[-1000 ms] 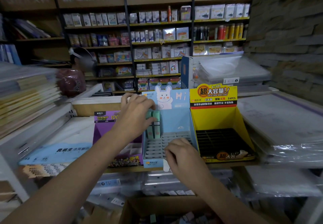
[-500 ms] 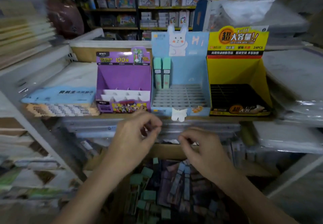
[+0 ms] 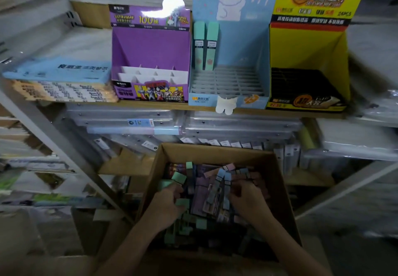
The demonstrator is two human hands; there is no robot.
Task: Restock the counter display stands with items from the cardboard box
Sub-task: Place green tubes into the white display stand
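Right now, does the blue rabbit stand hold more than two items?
No, only two green packs stand in the blue rabbit stand, at its back left.

Stack at your left on the ledge: flat packs (image 3: pixel 62 86) piled level, the top one pale blue with dark print, the edges below it orange and white.
Behind that stack: a pale plastic-wrapped pile (image 3: pixel 71 40), blurred.
Under the ledge: clear plastic folders (image 3: pixel 237 124) lying flat with studs along their edges; a long blue-and-pink strip pack (image 3: pixel 133 129) lies on the left ones.
Lower shelf: a row of small upright packs (image 3: pixel 290 155) stands at your right.
Left side: a white metal frame bar (image 3: pixel 53 140) runs diagonally.
Right side: plastic-wrapped white stacks (image 3: pixel 353 144), blurred.
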